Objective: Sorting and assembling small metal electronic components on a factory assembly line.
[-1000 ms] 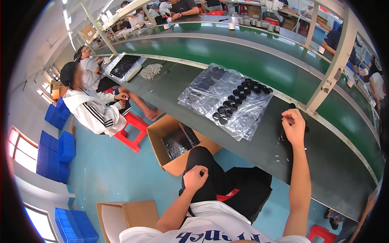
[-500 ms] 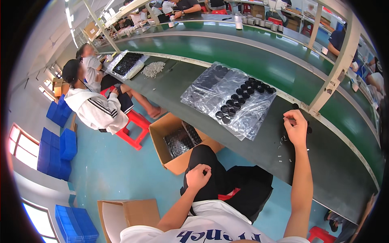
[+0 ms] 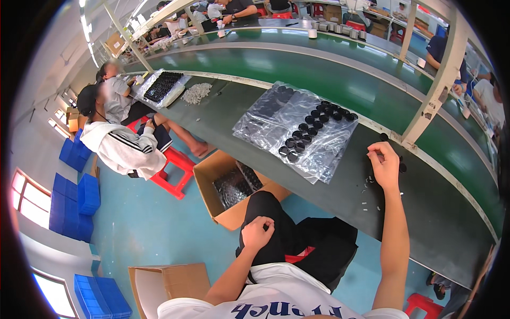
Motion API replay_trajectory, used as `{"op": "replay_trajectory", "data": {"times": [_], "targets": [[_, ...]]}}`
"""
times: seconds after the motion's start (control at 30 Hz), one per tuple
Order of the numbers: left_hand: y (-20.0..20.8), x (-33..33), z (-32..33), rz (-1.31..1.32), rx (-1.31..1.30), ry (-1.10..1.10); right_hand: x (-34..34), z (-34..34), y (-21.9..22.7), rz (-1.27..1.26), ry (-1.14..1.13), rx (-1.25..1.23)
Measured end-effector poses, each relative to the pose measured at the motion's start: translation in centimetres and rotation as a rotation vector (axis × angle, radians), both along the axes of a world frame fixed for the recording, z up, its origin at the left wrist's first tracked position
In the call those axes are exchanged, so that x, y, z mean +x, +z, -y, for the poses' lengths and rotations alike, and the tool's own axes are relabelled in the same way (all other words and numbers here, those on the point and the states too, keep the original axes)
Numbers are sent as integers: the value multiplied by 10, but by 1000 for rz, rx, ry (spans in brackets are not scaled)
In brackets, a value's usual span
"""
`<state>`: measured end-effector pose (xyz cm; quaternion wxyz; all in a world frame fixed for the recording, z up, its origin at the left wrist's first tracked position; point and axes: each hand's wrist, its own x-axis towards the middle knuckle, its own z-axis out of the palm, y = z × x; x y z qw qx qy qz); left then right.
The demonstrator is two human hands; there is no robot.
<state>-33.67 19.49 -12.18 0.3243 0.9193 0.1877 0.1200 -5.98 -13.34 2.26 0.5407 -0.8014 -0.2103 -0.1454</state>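
Observation:
My left hand [image 3: 257,233] is closed above my dark-clothed knee, thumb and fingers curled together; whatever may be inside is hidden. Over the right part of the bench, my right hand [image 3: 385,164] is closed in a pinch, and I cannot make out what is between its fingertips. Small black round pieces [image 3: 402,167] lie beside and partly behind that hand. Several tiny white bits [image 3: 364,203] are scattered on the dark bench just below it. To its left, rows of black round caps [image 3: 303,127] sit on a clear plastic bag [image 3: 255,123].
An open cardboard box [image 3: 217,210] with dark packed parts stands on the floor by my knee. Behind the bench runs a green conveyor [image 3: 239,66], with a pale metal post [image 3: 433,93] at right. A co-worker [image 3: 119,146] sits at left near a pile of white pieces [image 3: 196,93].
The whole view has shifted slightly. Both hands keep nearly the same pose and place, and the caps on the bag look unchanged.

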Motion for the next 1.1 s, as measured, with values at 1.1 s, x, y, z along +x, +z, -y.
{"op": "replay_trajectory", "data": {"times": [1.1], "targets": [[4, 2, 2, -13, 1, 2, 0, 1, 2, 72, 91, -36]]}}
